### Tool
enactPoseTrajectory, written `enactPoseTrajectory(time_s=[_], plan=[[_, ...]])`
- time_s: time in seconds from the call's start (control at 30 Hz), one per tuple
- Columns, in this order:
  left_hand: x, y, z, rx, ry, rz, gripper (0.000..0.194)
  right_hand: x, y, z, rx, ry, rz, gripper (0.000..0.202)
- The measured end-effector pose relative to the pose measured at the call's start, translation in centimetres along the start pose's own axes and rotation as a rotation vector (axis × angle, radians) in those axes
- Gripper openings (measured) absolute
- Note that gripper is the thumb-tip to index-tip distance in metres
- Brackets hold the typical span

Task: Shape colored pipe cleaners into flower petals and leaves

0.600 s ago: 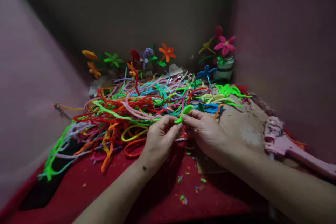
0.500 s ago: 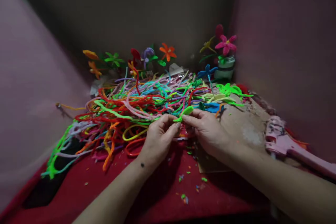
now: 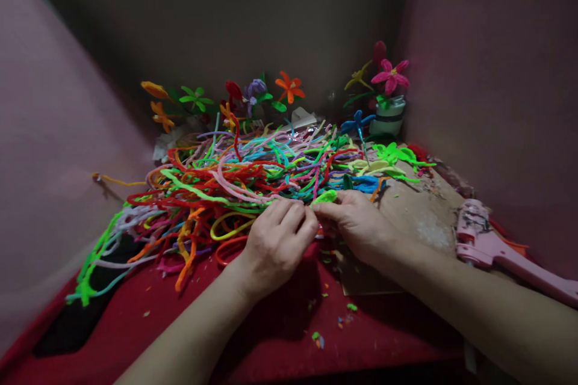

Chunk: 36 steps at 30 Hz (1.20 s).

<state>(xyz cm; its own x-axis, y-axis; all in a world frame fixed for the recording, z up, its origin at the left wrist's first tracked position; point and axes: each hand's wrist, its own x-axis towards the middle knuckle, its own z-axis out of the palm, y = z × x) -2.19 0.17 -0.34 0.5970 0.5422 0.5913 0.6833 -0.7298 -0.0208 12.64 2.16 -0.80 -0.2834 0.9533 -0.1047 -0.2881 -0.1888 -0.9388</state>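
Left hand [image 3: 280,240]: fingers curled, tips hidden; cannot tell whether it grips. Green fuzzy piece [image 3: 326,197]: at the right hand's fingertips, showing above the thumb. Right hand [image 3: 359,221]: thumb and forefinger pinching that piece.

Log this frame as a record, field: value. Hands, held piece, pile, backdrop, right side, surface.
right hand: right hand pinching bright green fuzzy piece
left hand: left hand curled close beside it; grip hidden
pile: multicolored pipe cleaners, beyond hands, spreading left
backdrop: orange flower; pink flower above pale container
right side: pink tool, likely a glue gun
surface: red cloth, small scraps
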Motion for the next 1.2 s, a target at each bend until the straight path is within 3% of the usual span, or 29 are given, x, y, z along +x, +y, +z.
enactPoseTrajectory(time_s=[0.07,0.1,0.17,0.27,0.37,0.43,0.53,0.6,0.67,0.73,0.8,0.87,0.97,1.03,1.13,1.2], plan=[[0.0,-0.1,-0.3,0.006,0.003,0.044,0.020,0.0,0.0,-0.1,0.034,-0.038,-0.013,0.026],[0.0,-0.2,-0.4,-0.078,0.028,-0.027,0.020,0.0,-0.2,-0.1,0.034,-0.048,-0.033,0.024],[0.3,-0.2,-0.7,-0.387,0.058,-0.304,0.019,-0.2,-0.6,0.0,0.003,-0.066,-0.075,0.018],[0.8,-0.5,-1.1,-0.946,-0.049,-0.720,0.023,-0.7,-1.2,0.0,-0.116,-0.079,-0.151,0.014],[1.1,-0.7,-1.4,-1.212,-0.208,-0.803,0.023,-1.0,-1.4,-0.1,-0.366,-0.042,-0.338,0.010],[1.2,-0.6,-1.5,-1.147,-0.262,-0.760,0.022,-1.1,-1.2,-0.3,-0.541,-0.010,-0.476,0.009],[1.0,-0.1,-1.4,-0.712,-0.181,-0.567,0.021,-1.1,-0.8,-0.3,-0.633,0.031,-0.559,0.009],[0.7,0.3,-1.2,-0.279,-0.074,-0.343,0.020,-0.9,-0.6,-0.2,-0.502,0.034,-0.436,0.011],[0.4,0.4,-0.9,0.068,0.006,-0.123,0.018,-0.6,-0.4,0.0,-0.259,0.007,-0.210,0.018],[0.1,0.3,-0.7,0.179,0.040,-0.025,0.015,-0.1,-0.3,0.1,-0.038,-0.030,-0.028,0.025],[0.1,-0.1,-0.6,0.032,0.085,-0.123,0.015,0.1,-0.5,0.0,0.057,-0.062,0.014,0.027],[0.3,-0.6,-0.6,-0.351,0.079,-0.397,0.017,0.2,-1.0,-0.2,0.052,-0.081,-0.027,0.023],[0.7,-1.3,-0.8,-1.108,-0.096,-0.812,0.023,-0.3,-1.8,-0.5,-0.003,-0.099,-0.048,0.012],[1.0,-1.6,-1.0,-1.458,-0.260,-0.937,0.029,-0.6,-2.2,-0.5,-0.043,-0.118,-0.045,0.008],[1.2,-1.4,-1.2,-1.542,-0.410,-0.939,0.032,-0.7,-2.4,-0.4,-0.160,-0.103,-0.128,0.008],[1.1,-1.1,-1.3,-1.281,-0.419,-0.856,0.028,-0.6,-2.1,-0.3,-0.256,-0.051,-0.224,0.007]])
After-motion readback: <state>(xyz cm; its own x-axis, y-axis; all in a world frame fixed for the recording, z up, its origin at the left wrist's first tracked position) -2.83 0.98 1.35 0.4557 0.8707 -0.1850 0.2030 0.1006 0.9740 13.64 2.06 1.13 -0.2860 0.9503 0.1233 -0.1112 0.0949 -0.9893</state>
